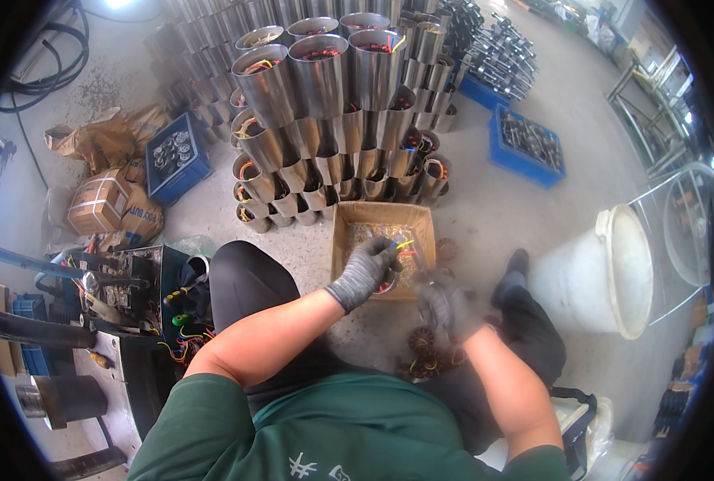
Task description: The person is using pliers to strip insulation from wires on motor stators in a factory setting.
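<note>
My left hand, in a grey knit glove, is closed over the near side of a cardboard box. From its fingers stick out coloured wires in blue, yellow and red. Just under that hand shows part of a round piece with red windings, mostly hidden. My right hand, also gloved, is smeared by motion beside the box's near right corner; its fingers cannot be made out. Small bright scraps lie in the box. Round copper-wound motor cores sit on the floor below my right hand.
Stacked steel cylinders with wires inside rise beyond the box. Blue crates of metal parts stand left and right. A white bucket is at my right. Machinery with levers stands close on my left.
</note>
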`<state>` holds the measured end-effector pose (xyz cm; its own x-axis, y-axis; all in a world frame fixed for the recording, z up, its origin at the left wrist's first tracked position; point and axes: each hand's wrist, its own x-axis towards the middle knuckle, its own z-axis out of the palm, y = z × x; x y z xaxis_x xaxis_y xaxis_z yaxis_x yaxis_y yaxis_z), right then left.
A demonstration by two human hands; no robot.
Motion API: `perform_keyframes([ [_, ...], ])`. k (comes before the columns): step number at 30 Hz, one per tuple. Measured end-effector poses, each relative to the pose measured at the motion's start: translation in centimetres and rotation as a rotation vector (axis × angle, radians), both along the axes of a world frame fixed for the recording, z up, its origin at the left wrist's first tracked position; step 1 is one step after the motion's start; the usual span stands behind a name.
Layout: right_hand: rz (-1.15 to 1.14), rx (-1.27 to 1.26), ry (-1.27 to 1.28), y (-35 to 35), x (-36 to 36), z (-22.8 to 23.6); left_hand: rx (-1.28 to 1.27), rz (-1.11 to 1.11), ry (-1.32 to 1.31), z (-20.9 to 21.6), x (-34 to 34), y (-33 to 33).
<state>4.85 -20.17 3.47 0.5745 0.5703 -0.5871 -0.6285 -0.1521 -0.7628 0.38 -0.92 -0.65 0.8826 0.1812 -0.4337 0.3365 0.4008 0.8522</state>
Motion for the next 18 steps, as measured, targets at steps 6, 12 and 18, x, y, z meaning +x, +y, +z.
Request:
perform_keyframes([
  [6, 0.048, 0.012, -0.01, -0.4, -0.2, -0.1, 0.083, 0.025, -0.045, -0.3, 0.1, 0.2],
  [12, -0.001, 0.008, 0.084, 0.1, -0.4, 0.5, 0.01, -0.016, -0.057, 0.3, -0.4, 0.4],
  [18, 0.059, -0.039, 0.065, -0.4, 0.2, -0.6, 0.106, -0.107, -0.065, -0.3, -0.8, -0.1],
])
